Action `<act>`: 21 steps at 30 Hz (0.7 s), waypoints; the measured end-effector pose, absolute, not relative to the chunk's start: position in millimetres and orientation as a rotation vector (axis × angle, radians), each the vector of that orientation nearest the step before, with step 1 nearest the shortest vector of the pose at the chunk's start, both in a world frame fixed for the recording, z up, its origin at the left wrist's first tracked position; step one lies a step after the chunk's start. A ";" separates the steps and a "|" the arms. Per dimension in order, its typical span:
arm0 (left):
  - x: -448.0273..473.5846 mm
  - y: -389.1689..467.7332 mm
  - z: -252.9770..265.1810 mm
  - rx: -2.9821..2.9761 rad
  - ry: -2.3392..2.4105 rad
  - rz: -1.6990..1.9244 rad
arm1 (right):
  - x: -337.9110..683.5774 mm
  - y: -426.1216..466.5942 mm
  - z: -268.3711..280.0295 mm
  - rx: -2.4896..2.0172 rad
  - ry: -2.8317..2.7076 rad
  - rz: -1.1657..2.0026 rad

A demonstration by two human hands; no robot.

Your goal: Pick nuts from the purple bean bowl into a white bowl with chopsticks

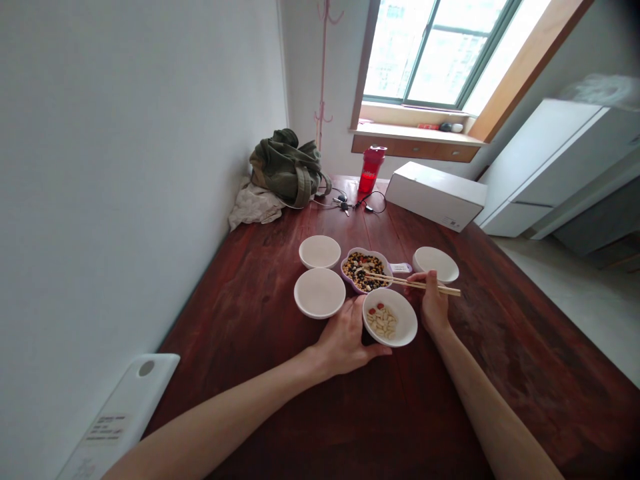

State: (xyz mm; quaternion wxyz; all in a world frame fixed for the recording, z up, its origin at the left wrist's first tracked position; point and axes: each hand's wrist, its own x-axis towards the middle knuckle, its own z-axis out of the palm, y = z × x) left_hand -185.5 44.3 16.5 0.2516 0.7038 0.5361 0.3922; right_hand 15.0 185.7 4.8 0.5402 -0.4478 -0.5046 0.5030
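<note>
My left hand (345, 341) is curled around the near side of a white bowl (406, 325), which holds pale, flat pieces and a couple of red ones. In my right hand (433, 301) is a pair of wooden chopsticks (430, 286). Their tips reach into a lilac scalloped bowl (345, 275) with a handle, full of mixed black, yellow and pale beans or grains (361, 265). Whether the tips grip a piece is too small to tell. Two white bowls, one nearer (320, 293) and one farther (320, 251), stand left of the lilac bowl. Behind my right hand sits another white bowl (436, 262).
On the far part of the dark red wooden table (240, 400) are a green bag (285, 170), keys (343, 201), a cable, a red shaker bottle (371, 170) and a long white box (435, 193). A wall borders the left; a white device (125, 413) lies at the near left.
</note>
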 end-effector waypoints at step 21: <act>-185.5 44.7 16.0 1.898 1.442 1.090 | 16.8 185.9 6.7 -1.064 -1.325 1.129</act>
